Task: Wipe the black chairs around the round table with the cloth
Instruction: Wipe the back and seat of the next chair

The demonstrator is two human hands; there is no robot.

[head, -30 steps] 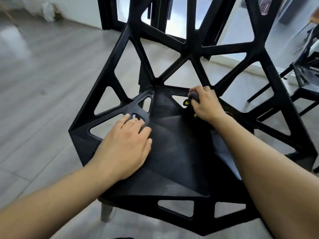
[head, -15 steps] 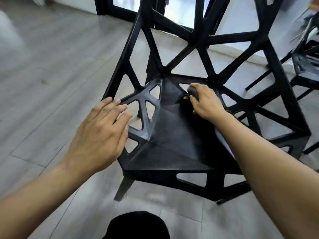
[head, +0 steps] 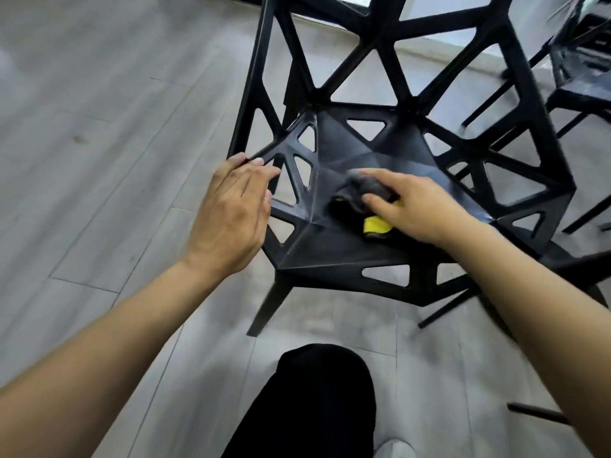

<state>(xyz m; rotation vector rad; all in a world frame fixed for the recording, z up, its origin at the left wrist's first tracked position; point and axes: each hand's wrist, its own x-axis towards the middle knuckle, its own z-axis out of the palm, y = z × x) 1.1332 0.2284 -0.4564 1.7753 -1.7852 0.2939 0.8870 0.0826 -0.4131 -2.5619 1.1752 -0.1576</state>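
A black chair with a triangular lattice frame stands in front of me, its faceted seat facing up. My right hand grips a bunched grey and yellow cloth and holds it down on the middle of the seat. My left hand rests on the chair's left side frame, its fingers lying over the bar at the left corner.
A second black chair stands at the far right, its thin legs close to the first chair. Grey wood-look floor spreads to the left. My dark trouser leg shows at the bottom, just before the chair.
My right hand has slid the cloth from the back of the seat toward the middle. My left hand left the seat and moved to the left side frame. The view pulled back.
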